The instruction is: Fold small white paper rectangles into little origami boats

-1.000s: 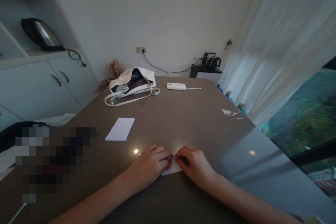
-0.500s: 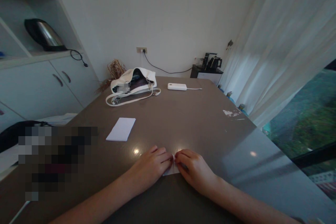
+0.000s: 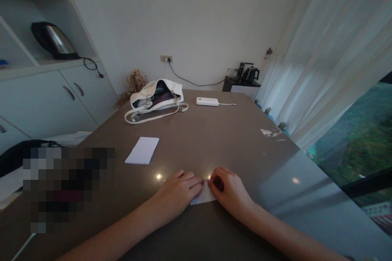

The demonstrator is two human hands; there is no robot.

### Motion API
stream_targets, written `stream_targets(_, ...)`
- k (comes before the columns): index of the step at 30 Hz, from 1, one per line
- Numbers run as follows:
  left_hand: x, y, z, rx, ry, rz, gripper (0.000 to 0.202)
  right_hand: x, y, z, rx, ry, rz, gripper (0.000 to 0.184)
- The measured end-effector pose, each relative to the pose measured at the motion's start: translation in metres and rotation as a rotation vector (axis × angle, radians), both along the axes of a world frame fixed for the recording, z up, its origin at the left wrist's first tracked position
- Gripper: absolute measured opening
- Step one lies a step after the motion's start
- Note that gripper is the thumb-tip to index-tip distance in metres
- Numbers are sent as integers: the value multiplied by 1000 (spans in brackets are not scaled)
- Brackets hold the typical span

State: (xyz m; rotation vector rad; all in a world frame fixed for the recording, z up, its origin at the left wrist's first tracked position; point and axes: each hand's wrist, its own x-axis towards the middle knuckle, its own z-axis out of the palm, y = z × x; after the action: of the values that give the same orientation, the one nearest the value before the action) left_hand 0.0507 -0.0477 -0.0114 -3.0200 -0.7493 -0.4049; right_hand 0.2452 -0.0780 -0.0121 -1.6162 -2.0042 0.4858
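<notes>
A small piece of white paper [image 3: 202, 198] lies near the front of the brown table, between my two hands. My left hand [image 3: 183, 189] rests over its left side, fingers bent together and closed on the sheet; they hide that part. On the right, my right hand [image 3: 231, 191] has thumb and fingertips pinched at the paper's upper right edge, with the other fingers curled. Farther off to the left, a stack of white paper [image 3: 142, 150] sits flat on the tabletop.
A white handbag [image 3: 157, 100] with its strap lies open at the table's far side. Right of it is a white power bank [image 3: 207, 101] with a short cable. A blurred patch [image 3: 70, 183] covers items at the left edge. White curtains [image 3: 294, 69] hang along the right.
My right hand has moved slightly right and away from my left fingertips, its fingers more curled. More of the paper shows between the hands. My left hand stays nearly in place.
</notes>
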Motion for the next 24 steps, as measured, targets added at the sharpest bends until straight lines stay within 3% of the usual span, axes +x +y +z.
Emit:
stream_targets(3, -1, 0, 5, -47, -27, -6, 14, 1, 0, 2, 17, -47, 13, 5)
stream_targets(6, -1, -1, 9, -72, -34, 30, 12, 2, -3, 4, 106, -130, 137, 17)
stream_targets(10, -3, 0, 10, -106, -32, 54, 9, 1, -7, 8, 158, -330, 264, 19)
stream_targets(17, -2, 2, 6, -101, -26, 33, 14, -5, -13, 13, 158, -508, 215, 28)
stream_targets(20, -2, 0, 7, -80, -35, 39, 15, -2, -11, 13, 130, -459, 177, 27)
stream_targets(24, -2, 0, 8, -84, -46, 35, 16, 5, -4, 11, 26, -278, 24, 16)
